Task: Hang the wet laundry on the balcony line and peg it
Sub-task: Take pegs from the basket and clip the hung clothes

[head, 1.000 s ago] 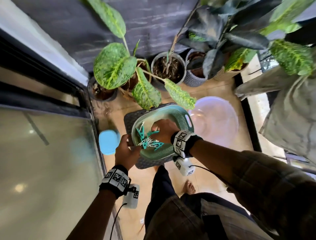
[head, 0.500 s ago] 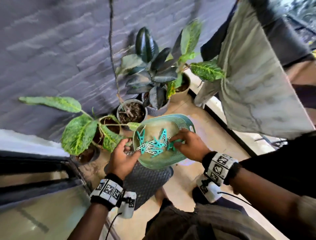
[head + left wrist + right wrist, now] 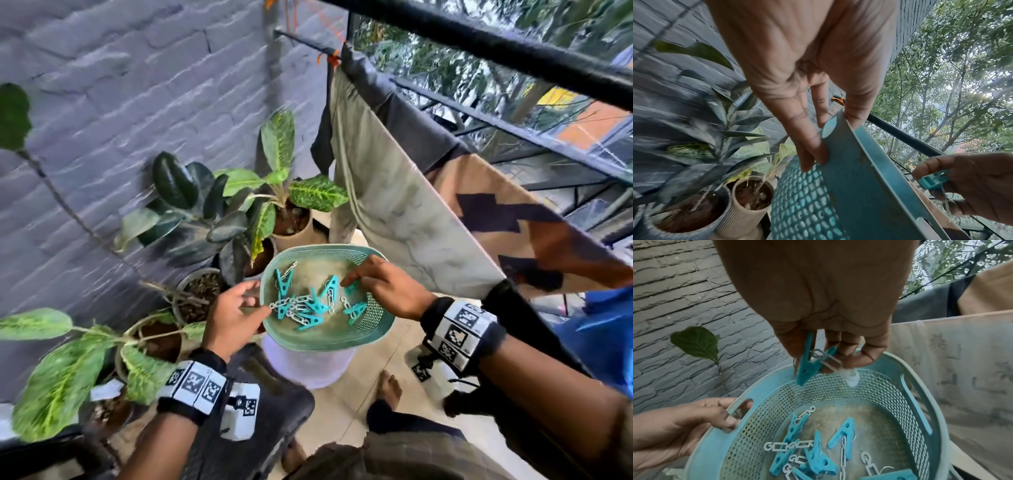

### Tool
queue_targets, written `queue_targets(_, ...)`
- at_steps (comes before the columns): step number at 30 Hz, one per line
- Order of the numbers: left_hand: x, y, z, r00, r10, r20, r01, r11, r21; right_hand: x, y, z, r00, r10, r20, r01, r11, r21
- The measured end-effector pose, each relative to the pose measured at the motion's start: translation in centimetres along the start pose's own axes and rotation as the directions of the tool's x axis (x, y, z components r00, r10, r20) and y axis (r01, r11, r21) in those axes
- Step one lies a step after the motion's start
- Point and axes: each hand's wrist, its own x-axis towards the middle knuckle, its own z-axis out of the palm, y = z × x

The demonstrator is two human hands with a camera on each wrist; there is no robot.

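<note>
One teal peg [image 3: 807, 360] is pinched in the right hand [image 3: 387, 291], thumb on one side and fingertips [image 3: 840, 347] on the other, closed on its handle end. A white link chain hangs from it. The peg's long axis points down, nose toward the basket [image 3: 373, 311] wall, so the closed nose faces away from the palm, as is needed for clipping onto cloth.

The basket is held up in front of the chest, tilted, with the left hand [image 3: 233, 315] gripping its near-left rim: fingers [image 3: 807, 146] are wrapped under through the handle slot and the thumb is laid on top. Approx. a dozen other pegs [image 3: 308, 305], teal w/ white chains, lie tangled on the basket floor.

The laundry hangs to the right & above: a pale marbled cloth [image 3: 404, 212] and a tan cloth w/ dark pattern [image 3: 513, 219] are draped over the balcony line [image 3: 428, 113], just behind the railing [image 3: 513, 48]. No pegs can be made out on the line near them. The right hand is the nearer to the cloth, the pale cloth's lower edge being just beyond its knuckles; the left is kept busy w/ the basket.

By judgement, the peg is to be lifted up and rightward to the fold on the line, w/ the nose turned upward-outward en route. The trailing chain could snag other pegs.
</note>
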Motion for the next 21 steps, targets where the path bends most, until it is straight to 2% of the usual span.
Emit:
queue_targets(4,1.4,4.0,3.8,1.000,0.007,-0.017,-0.007,1.000,-0.012,0.4,1.8,-5.3,0.995,-0.095,0.022,0.097,0.991,-0.092)
queue_targets(8,2.8,7.0,6.8,0.998,-0.040,-0.038,0.035,0.993,-0.116,0.5,4.0,-10.4,0.966,-0.258,-0.033,0.252,0.960,-0.123)
queue_targets(13,3.6,10.2,8.8,0.996,-0.082,-0.023,0.077,0.982,-0.175,0.3,5.7,-15.5,0.975,-0.211,-0.063,0.210,0.977,-0.028)
queue_targets(15,4.1,10.7,9.0,0.997,-0.076,0.005,0.076,0.985,-0.152,-0.1,5.9,-17.0,0.966,-0.241,-0.090,0.242,0.970,0.004)
queue_targets(21,5.8,12.6,9.7,0.998,-0.042,0.050,0.049,0.988,-0.149,-1.0,7.4,-19.2,0.930,-0.326,-0.172,0.318,0.945,-0.070)
